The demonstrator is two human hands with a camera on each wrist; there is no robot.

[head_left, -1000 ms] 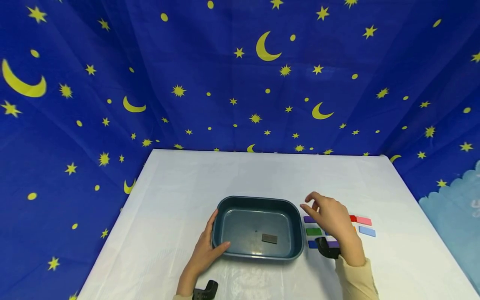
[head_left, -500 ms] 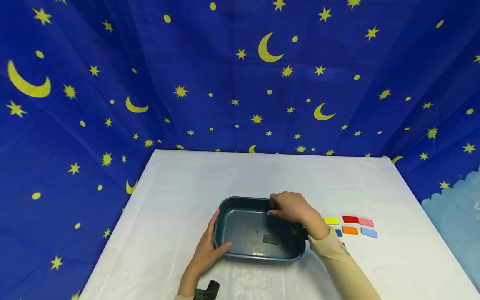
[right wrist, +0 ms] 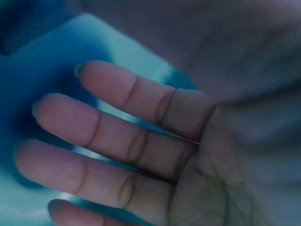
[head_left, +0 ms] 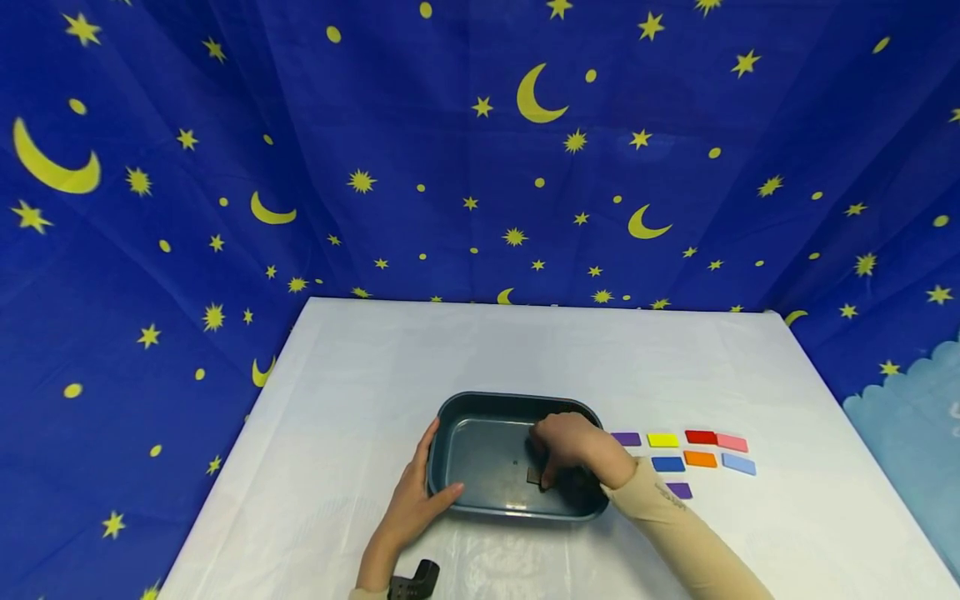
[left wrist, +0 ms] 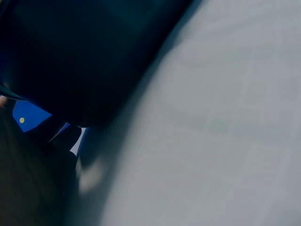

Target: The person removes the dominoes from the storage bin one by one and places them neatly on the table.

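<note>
A dark blue-green plastic basin stands on the white table. My left hand holds it at its left end, thumb over the near rim and fingers along the outer wall. In the left wrist view the basin's dark wall fills the upper left. My right hand reaches down inside the basin, thumb beside a small dark grey block on the basin floor, partly hidden by that hand. In the right wrist view the right hand's fingers are spread and loosely bent, with no object showing against them.
Right of the basin lie several flat coloured blocks, among them a yellow block, a red block, an orange block and a light blue block. My right sleeve passes over the near side of this group.
My right hand has moved left from above the coloured blocks, over the basin's right side, then down into the basin beside the grey block. My left hand has kept its place.
</note>
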